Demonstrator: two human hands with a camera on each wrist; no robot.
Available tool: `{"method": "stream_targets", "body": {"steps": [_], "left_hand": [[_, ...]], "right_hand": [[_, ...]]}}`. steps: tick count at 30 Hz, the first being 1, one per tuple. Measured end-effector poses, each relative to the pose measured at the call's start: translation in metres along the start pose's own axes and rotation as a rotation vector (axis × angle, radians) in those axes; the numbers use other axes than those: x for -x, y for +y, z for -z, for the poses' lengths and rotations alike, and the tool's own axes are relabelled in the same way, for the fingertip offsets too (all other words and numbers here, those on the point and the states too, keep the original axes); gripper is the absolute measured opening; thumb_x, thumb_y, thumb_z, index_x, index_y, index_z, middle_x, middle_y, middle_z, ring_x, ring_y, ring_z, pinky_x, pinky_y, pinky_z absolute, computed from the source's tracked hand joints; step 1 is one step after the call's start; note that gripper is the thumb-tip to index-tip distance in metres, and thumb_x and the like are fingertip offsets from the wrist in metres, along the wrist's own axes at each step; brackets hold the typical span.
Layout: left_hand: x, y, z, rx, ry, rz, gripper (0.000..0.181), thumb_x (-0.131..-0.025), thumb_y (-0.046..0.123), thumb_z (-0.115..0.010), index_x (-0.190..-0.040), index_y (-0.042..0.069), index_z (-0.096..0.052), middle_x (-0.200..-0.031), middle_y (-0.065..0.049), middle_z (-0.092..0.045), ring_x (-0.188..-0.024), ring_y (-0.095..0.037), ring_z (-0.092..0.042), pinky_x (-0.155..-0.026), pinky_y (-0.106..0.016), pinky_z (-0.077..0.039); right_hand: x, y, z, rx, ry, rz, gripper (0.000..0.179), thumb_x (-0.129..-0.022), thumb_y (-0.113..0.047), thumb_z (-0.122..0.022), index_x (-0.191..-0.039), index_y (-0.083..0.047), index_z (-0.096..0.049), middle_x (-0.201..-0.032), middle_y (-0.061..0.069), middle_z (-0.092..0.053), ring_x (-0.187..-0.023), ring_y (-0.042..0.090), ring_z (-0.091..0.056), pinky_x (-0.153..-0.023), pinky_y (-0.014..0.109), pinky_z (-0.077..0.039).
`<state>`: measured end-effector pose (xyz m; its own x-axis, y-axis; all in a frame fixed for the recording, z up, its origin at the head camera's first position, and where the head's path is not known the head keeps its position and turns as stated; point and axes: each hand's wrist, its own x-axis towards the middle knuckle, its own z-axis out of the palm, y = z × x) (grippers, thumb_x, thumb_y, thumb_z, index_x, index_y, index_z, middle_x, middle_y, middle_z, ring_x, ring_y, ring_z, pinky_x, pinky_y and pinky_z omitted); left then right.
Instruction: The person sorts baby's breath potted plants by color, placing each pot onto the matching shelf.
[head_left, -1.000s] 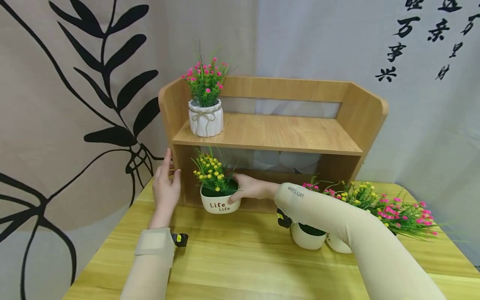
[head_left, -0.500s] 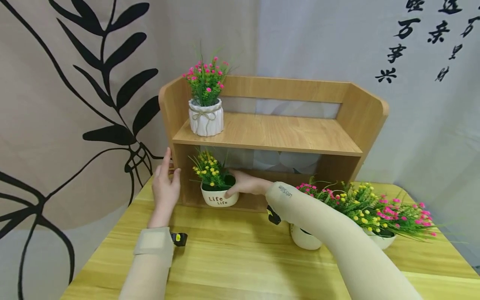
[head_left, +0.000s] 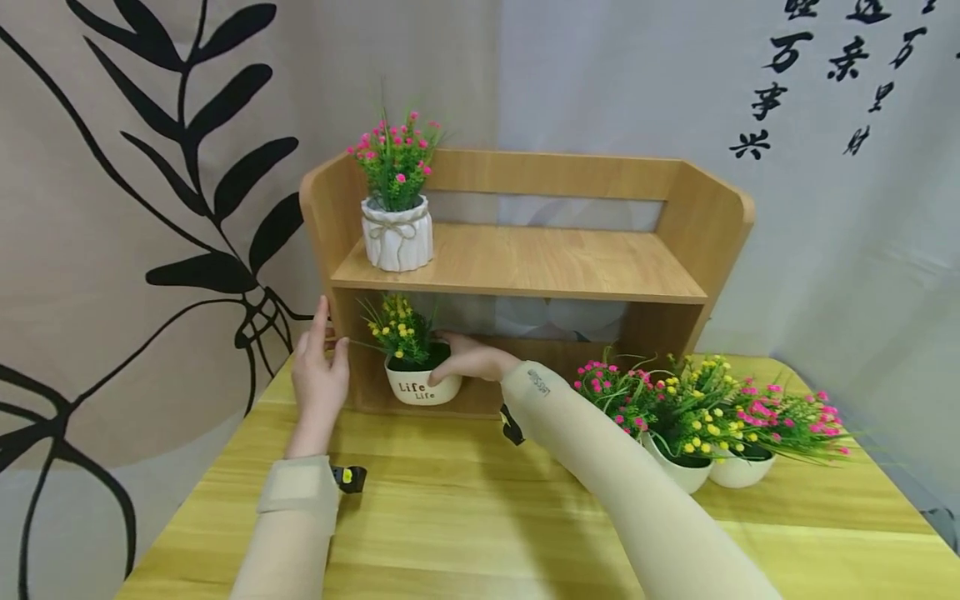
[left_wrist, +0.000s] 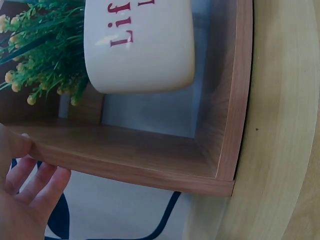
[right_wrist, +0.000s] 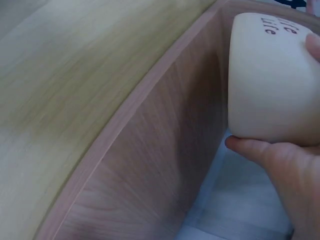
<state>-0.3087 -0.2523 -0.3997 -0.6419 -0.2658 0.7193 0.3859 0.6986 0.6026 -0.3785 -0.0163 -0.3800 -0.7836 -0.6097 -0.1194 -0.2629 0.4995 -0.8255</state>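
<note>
In the head view, my right hand grips the rim of a white pot lettered "Life", holding yellow flowers. The pot stands upright at the left end of the lower compartment of a wooden shelf. Seen from the right wrist, a finger runs beneath the pot in that view and the thumb lies on its lettered face. My left hand rests at the shelf's left side panel, fingers extended along the outside, thumb at the front edge. From the left wrist, its fingertips touch the panel.
A white ribbed pot with pink flowers and a twine bow stands on the upper board's left end. Several potted flowers, pink and yellow, crowd the right side of the wooden table. A printed curtain hangs behind.
My right hand has moved the white pot back from the shelf's front edge into the lower compartment. The left hand keeps its place at the side panel, and the head view has shifted slightly.
</note>
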Motion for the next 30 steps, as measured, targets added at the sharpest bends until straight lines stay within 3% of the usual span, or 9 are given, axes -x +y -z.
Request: {"method": "stream_targets", "body": {"steps": [11,30], "left_hand": [[-0.006,0.001,0.004,0.006,0.007,-0.002,0.072,-0.094,-0.001,-0.058,-0.153,0.028,-0.030,-0.110,-0.027,-0.056,-0.095,-0.041,-0.056,-0.072,-0.050,-0.047],[0.000,0.004,0.002,0.017,-0.009,0.014,0.071,-0.094,-0.002,-0.058,-0.153,0.027,-0.031,-0.108,-0.026,-0.055,-0.094,-0.040,-0.058,-0.070,-0.047,-0.051]], "right_hand": [[-0.007,-0.019,-0.003,-0.040,-0.005,0.040,0.093,-0.074,-0.015,-0.079,-0.151,-0.006,-0.027,-0.152,0.007,-0.034,-0.137,0.021,-0.034,-0.106,0.033,-0.036],[0.000,0.028,-0.016,-0.171,0.030,-0.001,0.100,-0.076,-0.011,-0.078,-0.155,-0.007,-0.016,-0.160,0.009,-0.018,-0.144,0.024,-0.019,-0.112,0.041,-0.029]]}}
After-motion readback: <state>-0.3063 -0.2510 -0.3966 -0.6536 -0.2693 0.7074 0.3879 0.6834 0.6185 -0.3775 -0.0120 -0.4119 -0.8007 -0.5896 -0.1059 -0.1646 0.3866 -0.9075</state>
